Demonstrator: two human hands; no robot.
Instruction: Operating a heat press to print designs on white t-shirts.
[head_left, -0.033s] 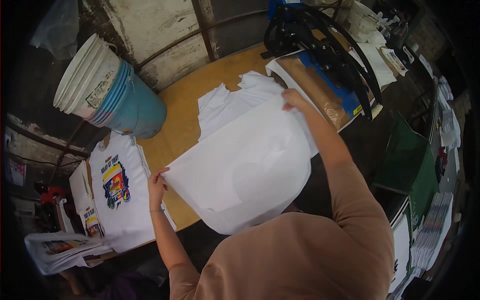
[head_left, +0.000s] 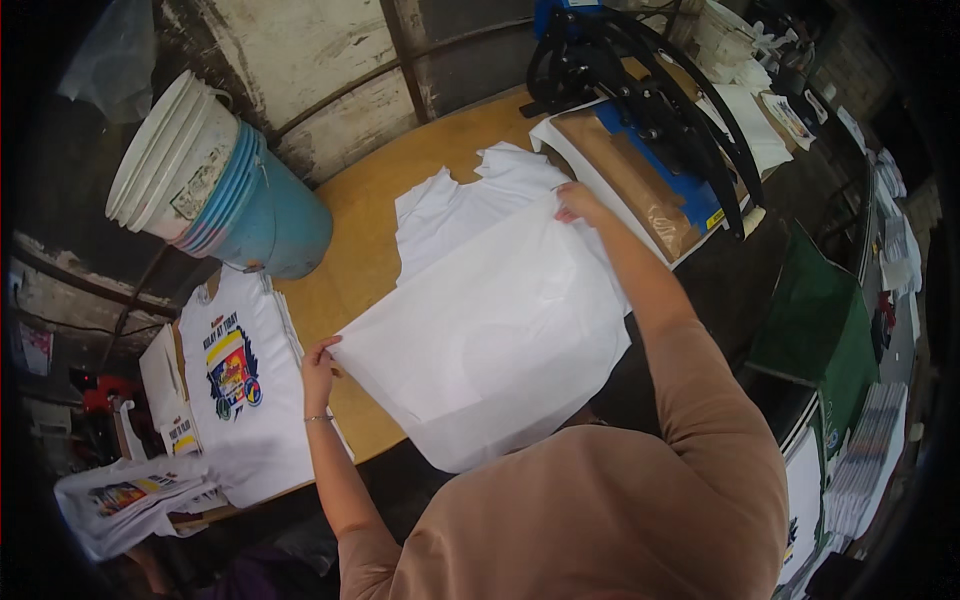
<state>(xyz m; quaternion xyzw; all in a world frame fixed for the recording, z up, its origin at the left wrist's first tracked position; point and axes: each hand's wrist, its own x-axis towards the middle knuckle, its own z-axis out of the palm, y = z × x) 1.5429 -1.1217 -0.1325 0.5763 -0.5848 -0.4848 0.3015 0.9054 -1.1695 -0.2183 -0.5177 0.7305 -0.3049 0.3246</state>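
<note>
A large, thin white sheet [head_left: 490, 340] hangs between my two hands; I cannot tell whether it is paper or cloth. My left hand [head_left: 320, 366] pinches its left corner near the table's front edge. At the far right corner, my right hand [head_left: 578, 203] grips it with bent fingers. The sheet's near part droops over the table edge toward my body. Partly covered by it, a plain white shirt [head_left: 480, 182] lies on the table beyond.
Stacked white and blue buckets [head_left: 270, 210] stand at the table's far left. Printed white shirts [head_left: 265, 440] lie left of my left hand. A black-armed press [head_left: 640, 120] is at the far right, beside a brown-covered platen [head_left: 620, 165]. Another printed shirt [head_left: 130, 500] sits at lower left.
My right hand has shifted slightly left with its corner of the sheet, and the sheet's drooping near edge has changed shape. The printed shirt at lower left, blurred before, now shows sharply.
</note>
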